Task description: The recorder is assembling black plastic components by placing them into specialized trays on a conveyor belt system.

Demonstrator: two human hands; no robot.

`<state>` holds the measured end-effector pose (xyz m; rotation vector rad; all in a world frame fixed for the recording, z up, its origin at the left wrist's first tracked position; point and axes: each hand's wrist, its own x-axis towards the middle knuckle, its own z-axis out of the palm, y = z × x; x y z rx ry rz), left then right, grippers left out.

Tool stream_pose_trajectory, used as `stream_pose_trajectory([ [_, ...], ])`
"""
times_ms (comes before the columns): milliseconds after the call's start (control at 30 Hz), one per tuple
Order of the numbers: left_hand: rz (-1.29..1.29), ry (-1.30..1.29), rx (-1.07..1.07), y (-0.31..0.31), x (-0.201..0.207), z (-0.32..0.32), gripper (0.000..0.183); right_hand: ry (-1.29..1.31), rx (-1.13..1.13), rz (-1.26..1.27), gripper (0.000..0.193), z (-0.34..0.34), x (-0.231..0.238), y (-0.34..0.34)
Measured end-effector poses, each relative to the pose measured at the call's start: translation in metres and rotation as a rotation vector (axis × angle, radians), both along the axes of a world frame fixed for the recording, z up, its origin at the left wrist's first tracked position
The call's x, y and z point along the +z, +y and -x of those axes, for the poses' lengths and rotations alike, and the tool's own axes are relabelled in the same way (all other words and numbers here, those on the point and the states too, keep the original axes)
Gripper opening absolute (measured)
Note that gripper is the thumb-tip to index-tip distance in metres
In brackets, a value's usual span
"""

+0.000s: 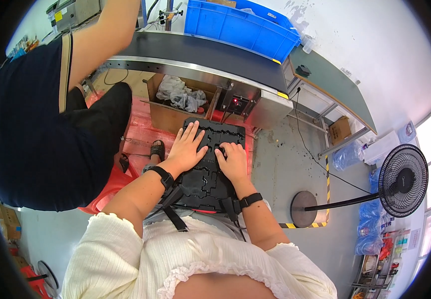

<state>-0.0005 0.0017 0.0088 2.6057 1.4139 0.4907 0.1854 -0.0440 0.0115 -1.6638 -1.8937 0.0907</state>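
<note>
Both hands down on the black moulded tray (198, 180), and we were working in close! The tray sat right in front of our body, its near edge beside our white top (195, 251), its far edge toward the cardboard box (164, 117); what bore it from beneath, we could not tell.

Over the far-left part lay our left hand (186, 153), palm down, fingers spread, nothing gripped that we could see. Across by the right edge came our right hand (233, 162), fingers bent and close together, thumb near the index finger; whether they pinched anything, we could not tell.

How to play it well? In our judgement, the broad left hand served best as the steadying weight, pressing evenly so the tray would neither tip nor slide, with the right kept light, fingertips in the recesses rather than leaning on thin walls. And the black strap (176, 219) by the near-left corner needed watching, we reckoned: one snag there could have tugged everything askew!
</note>
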Motion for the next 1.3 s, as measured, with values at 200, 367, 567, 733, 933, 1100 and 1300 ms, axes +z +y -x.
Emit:
stream_pose_trajectory([
  [200,0.001,-0.017,-0.003,0.0000,0.0013,0.0004,0.059,0.004,0.004,-0.014,0.022,-0.0005,-0.0018,0.0009],
  [367,-0.007,-0.037,-0.006,-0.0003,-0.0005,0.0012,0.059,-0.003,0.008,-0.018,0.021,0.0000,-0.0009,0.0000],
  [567,-0.002,-0.031,-0.005,0.0005,-0.0017,-0.0001,0.059,0.009,0.007,-0.016,0.021,-0.0019,-0.0029,0.0002],
  [733,0.008,-0.026,-0.003,0.0012,-0.0007,0.0014,0.059,0.007,0.008,-0.021,0.021,0.0002,0.0002,0.0005],
  [933,0.006,-0.034,-0.006,0.0017,-0.0013,0.0013,0.059,0.004,0.010,-0.046,0.021,-0.0008,-0.0015,0.0016],
  [1100,0.000,-0.044,-0.009,-0.0003,0.0006,0.0016,0.058,0.018,0.016,-0.068,0.020,0.0000,-0.0016,0.0005],
  [1300,-0.045,-0.087,-0.019,0.0001,-0.0045,0.0019,0.056,0.021,0.024,-0.065,0.020,0.0002,-0.0014,-0.0004],
])
